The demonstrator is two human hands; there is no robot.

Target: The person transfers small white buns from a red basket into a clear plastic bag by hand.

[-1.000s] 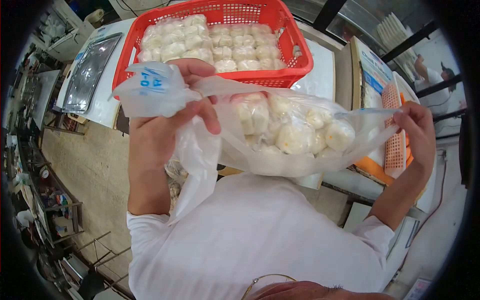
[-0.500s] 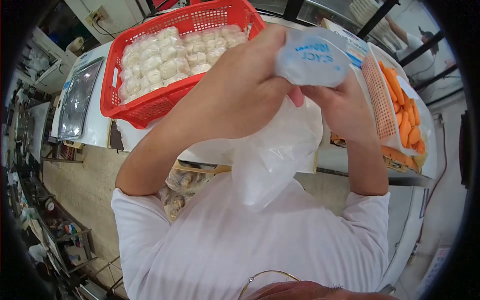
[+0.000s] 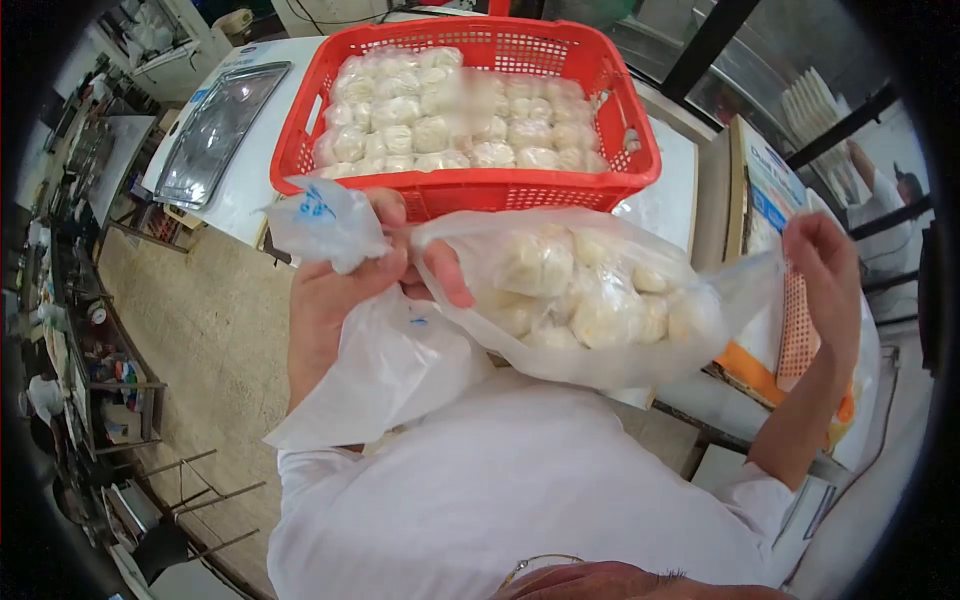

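A clear plastic bag of pale round balls [image 3: 600, 300] is stretched sideways in front of my chest. At its left end, my left hand [image 3: 345, 300] is closed around gathered plastic. A bunched tuft with blue lettering [image 3: 325, 222] sticks out above that fist, and a loose flap of whitish plastic [image 3: 405, 355] hangs below it. My right hand [image 3: 825, 275] is raised at the right, its fingers pinching the drawn-out corner of the same bag. The red basket [image 3: 465, 185] stands just beyond the bag, filled with rows of similar bagged pale balls [image 3: 430, 110].
On the white worktop to the left lies a dark-rimmed tray with a clear cover [image 3: 222, 130]. A cardboard box [image 3: 765, 190] and a pink-orange basket [image 3: 797, 335] stand at the right, with orange carrots [image 3: 750, 370] near it. Beyond the window bars, another person [image 3: 890, 205] is partly visible.
Both hands were together at the bunched, lettered plastic. They are now wide apart, left hand to the left and right hand to the right, with the filled bag stretched between them.
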